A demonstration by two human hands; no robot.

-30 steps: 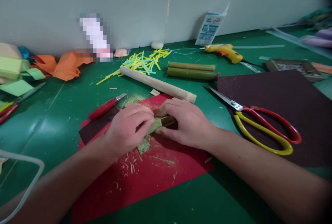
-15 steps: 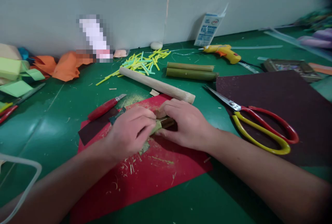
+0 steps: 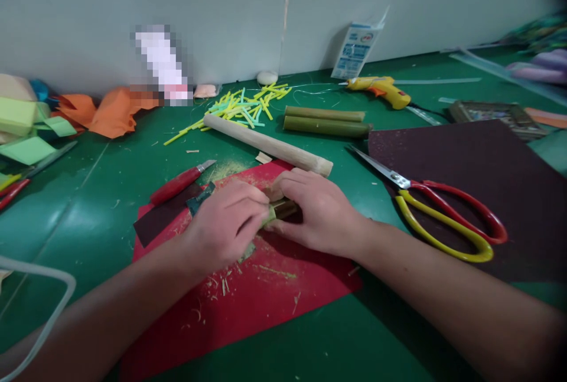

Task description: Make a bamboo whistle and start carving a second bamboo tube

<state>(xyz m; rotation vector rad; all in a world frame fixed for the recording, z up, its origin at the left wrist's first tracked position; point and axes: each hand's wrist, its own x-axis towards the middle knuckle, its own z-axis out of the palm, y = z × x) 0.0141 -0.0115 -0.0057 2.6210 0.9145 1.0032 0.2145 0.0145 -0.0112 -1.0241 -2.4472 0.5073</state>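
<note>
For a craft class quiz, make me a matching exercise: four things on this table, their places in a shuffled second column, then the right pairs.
1 scissors
2 glue gun
3 red-handled knife
4 short green piece

A held between left hand and right hand
B partly on the dark sheet
C next to the blue-and-white packet
D beside the red sheet's far left corner

Pairs: 1-B, 2-C, 3-D, 4-A

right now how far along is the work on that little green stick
Done: green shavings litter the red sheet, so plenty seems to have been taken off. In hand: the left hand and right hand both grip the short green stick over the sheet. Left, probably: two longer green stalks look untouched beyond the pale rod; the red-handled knife lies aside.
</note>
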